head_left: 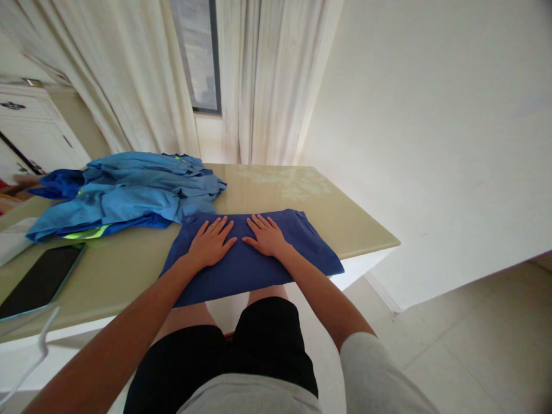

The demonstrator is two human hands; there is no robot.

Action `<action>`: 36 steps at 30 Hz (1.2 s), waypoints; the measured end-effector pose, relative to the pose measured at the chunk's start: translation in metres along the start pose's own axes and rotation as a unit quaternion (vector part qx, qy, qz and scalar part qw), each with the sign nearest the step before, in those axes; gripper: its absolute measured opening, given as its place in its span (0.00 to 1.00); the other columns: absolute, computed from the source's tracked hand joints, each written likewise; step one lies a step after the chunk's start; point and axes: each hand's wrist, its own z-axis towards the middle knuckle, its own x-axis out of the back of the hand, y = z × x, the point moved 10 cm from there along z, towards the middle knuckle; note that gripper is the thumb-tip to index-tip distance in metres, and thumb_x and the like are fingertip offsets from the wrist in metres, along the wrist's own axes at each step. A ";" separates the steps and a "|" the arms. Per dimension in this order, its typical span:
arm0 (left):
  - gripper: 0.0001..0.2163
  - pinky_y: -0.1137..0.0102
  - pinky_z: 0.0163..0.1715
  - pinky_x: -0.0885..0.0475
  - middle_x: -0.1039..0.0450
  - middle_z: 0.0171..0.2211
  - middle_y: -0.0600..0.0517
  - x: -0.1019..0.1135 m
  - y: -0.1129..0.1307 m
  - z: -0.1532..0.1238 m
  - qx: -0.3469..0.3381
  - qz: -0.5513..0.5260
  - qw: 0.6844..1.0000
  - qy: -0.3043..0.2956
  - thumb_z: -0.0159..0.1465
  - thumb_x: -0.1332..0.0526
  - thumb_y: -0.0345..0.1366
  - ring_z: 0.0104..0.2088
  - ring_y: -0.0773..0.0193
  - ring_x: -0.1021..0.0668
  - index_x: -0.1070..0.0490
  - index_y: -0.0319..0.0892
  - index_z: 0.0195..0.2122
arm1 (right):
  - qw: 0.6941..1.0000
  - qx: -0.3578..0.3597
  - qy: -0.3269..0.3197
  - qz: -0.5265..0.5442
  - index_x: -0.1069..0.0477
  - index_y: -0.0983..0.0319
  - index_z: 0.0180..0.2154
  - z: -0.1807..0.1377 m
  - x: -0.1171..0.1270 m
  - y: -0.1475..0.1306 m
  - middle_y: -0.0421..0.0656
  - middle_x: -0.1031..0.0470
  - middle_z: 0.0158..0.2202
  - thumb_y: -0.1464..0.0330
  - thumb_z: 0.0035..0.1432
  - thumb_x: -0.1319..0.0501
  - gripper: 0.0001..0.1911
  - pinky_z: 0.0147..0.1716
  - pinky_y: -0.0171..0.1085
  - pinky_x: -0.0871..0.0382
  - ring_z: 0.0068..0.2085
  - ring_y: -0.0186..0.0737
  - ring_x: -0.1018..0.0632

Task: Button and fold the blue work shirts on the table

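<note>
A dark blue garment, folded into a broad flat shape, lies at the front edge of the table and reaches slightly over it. Small buttons show at its two far corners. On its left half my left hand rests palm down, fingers spread. My right hand lies flat on the right half in the same way, thumb pointing toward the other hand. Neither hand grips the cloth. Just beyond and to the left is a loose heap of light and bright blue clothes with a yellow-green reflective strip.
The beige table ends at a corner on the right, near a white wall. A tablet-like black-screened device lies at the left, with a white cable nearby. Curtains hang behind.
</note>
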 end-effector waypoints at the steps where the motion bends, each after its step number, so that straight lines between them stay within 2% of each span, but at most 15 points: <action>1: 0.31 0.45 0.73 0.51 0.43 0.74 0.40 -0.004 -0.015 -0.003 0.001 -0.001 1.000 -0.013 0.72 0.51 0.51 0.75 0.46 0.41 0.37 0.41 0.72 | 1.000 -0.017 -0.013 0.003 0.46 0.61 0.75 -0.004 -0.006 0.017 0.50 0.46 0.76 0.45 0.74 0.53 0.40 0.75 0.54 0.58 0.76 0.51 0.45; 6: 0.32 0.52 0.73 0.45 0.37 0.72 0.43 0.009 -0.092 -0.040 -0.012 -0.080 0.996 -0.030 0.71 0.51 0.55 0.72 0.49 0.35 0.32 0.42 0.69 | 0.994 -0.087 0.060 0.003 0.41 0.61 0.73 -0.062 0.025 0.122 0.51 0.41 0.74 0.48 0.74 0.49 0.36 0.74 0.58 0.53 0.75 0.57 0.41; 8: 0.30 0.54 0.70 0.39 0.29 0.66 0.43 0.021 -0.109 -0.044 0.007 -0.100 0.995 -0.007 0.70 0.50 0.56 0.67 0.49 0.29 0.25 0.42 0.62 | 0.987 -0.125 0.096 0.015 0.38 0.58 0.72 -0.082 0.042 0.140 0.50 0.38 0.73 0.51 0.73 0.45 0.33 0.72 0.61 0.47 0.73 0.61 0.38; 9: 0.28 0.55 0.69 0.37 0.24 0.62 0.42 0.028 -0.113 -0.042 0.018 -0.099 0.995 0.013 0.70 0.50 0.56 0.64 0.49 0.26 0.22 0.43 0.58 | 0.985 -0.132 0.109 0.020 0.37 0.56 0.71 -0.089 0.048 0.135 0.49 0.37 0.72 0.51 0.72 0.44 0.32 0.71 0.61 0.45 0.72 0.62 0.37; 10: 0.27 0.55 0.67 0.35 0.21 0.57 0.42 0.035 -0.115 -0.038 0.028 -0.093 0.995 0.037 0.70 0.50 0.55 0.60 0.48 0.24 0.20 0.44 0.54 | 0.985 -0.123 0.116 0.025 0.36 0.55 0.71 -0.094 0.051 0.121 0.49 0.37 0.72 0.49 0.72 0.44 0.32 0.71 0.61 0.44 0.71 0.62 0.36; 12: 0.24 0.55 0.65 0.33 0.19 0.51 0.42 0.046 -0.114 -0.023 0.045 -0.072 0.993 0.083 0.69 0.50 0.53 0.56 0.48 0.22 0.19 0.45 0.48 | 0.994 -0.046 0.096 0.030 0.38 0.54 0.72 -0.100 0.046 0.065 0.48 0.41 0.74 0.45 0.71 0.44 0.36 0.71 0.58 0.44 0.72 0.60 0.37; 14: 0.24 0.54 0.65 0.34 0.21 0.52 0.42 0.050 -0.108 -0.005 0.051 -0.055 0.991 0.107 0.69 0.50 0.52 0.57 0.47 0.23 0.20 0.45 0.50 | 0.995 0.089 0.022 0.040 0.45 0.54 0.75 -0.108 0.024 -0.010 0.49 0.46 0.76 0.39 0.66 0.42 0.46 0.72 0.56 0.47 0.75 0.57 0.42; 16: 0.25 0.52 0.66 0.36 0.22 0.57 0.43 0.044 -0.099 0.014 0.044 -0.050 0.993 0.092 0.69 0.50 0.52 0.60 0.47 0.25 0.22 0.45 0.54 | 0.982 0.186 -0.025 0.033 0.49 0.54 0.76 -0.121 0.005 -0.068 0.48 0.47 0.77 0.41 0.65 0.39 0.48 0.74 0.53 0.49 0.75 0.53 0.43; 19: 0.26 0.51 0.65 0.35 0.22 0.58 0.43 0.030 -0.090 0.029 0.042 -0.064 0.996 0.056 0.70 0.51 0.52 0.60 0.46 0.24 0.23 0.44 0.57 | 0.971 0.240 -0.020 -0.009 0.46 0.58 0.75 -0.133 -0.007 -0.093 0.48 0.42 0.75 0.56 0.73 0.41 0.35 0.73 0.50 0.47 0.74 0.48 0.40; 22: 0.24 0.54 0.61 0.30 0.19 0.53 0.43 0.031 -0.098 0.025 0.072 -0.110 0.988 0.082 0.68 0.49 0.52 0.55 0.47 0.21 0.21 0.43 0.51 | 0.968 0.245 0.012 -0.057 0.37 0.58 0.71 -0.138 0.000 -0.061 0.46 0.32 0.69 0.69 0.75 0.46 0.25 0.69 0.47 0.38 0.69 0.43 0.31; 26: 0.22 0.60 0.52 0.23 0.17 0.48 0.46 0.046 -0.130 0.005 0.161 -0.215 0.947 0.179 0.66 0.47 0.54 0.48 0.52 0.18 0.21 0.45 0.47 | 0.973 0.198 0.017 -0.117 0.30 0.55 0.66 -0.143 0.029 0.035 0.46 0.25 0.65 0.75 0.72 0.45 0.25 0.66 0.50 0.32 0.64 0.45 0.24; 29: 0.21 0.61 0.49 0.22 0.17 0.46 0.48 0.049 -0.140 -0.001 0.185 -0.256 0.928 0.200 0.65 0.45 0.54 0.45 0.53 0.17 0.21 0.46 0.45 | 0.985 0.050 0.013 -0.167 0.24 0.55 0.61 -0.139 0.065 0.129 0.47 0.23 0.62 0.82 0.64 0.47 0.30 0.62 0.54 0.28 0.61 0.52 0.22; 31: 0.21 0.61 0.49 0.22 0.16 0.44 0.48 0.046 -0.137 0.001 0.182 -0.266 0.929 0.184 0.64 0.44 0.54 0.44 0.53 0.17 0.21 0.46 0.44 | 0.985 -0.046 0.035 -0.162 0.20 0.56 0.56 -0.135 0.091 0.169 0.50 0.23 0.61 0.82 0.62 0.48 0.29 0.61 0.58 0.28 0.60 0.57 0.21; 33: 0.21 0.61 0.46 0.21 0.16 0.43 0.48 0.042 -0.130 0.004 0.176 -0.270 0.932 0.164 0.64 0.44 0.55 0.43 0.52 0.17 0.20 0.46 0.43 | 0.986 -0.102 0.068 -0.112 0.21 0.58 0.57 -0.130 0.107 0.173 0.52 0.24 0.62 0.78 0.65 0.49 0.26 0.63 0.59 0.30 0.61 0.57 0.22; 36: 0.21 0.63 0.41 0.22 0.16 0.42 0.48 0.036 -0.115 0.008 0.159 -0.272 0.940 0.132 0.64 0.45 0.55 0.41 0.53 0.17 0.20 0.46 0.43 | 0.988 -0.135 0.074 -0.018 0.29 0.60 0.66 -0.116 0.094 0.129 0.53 0.30 0.67 0.62 0.73 0.48 0.25 0.68 0.55 0.34 0.67 0.56 0.27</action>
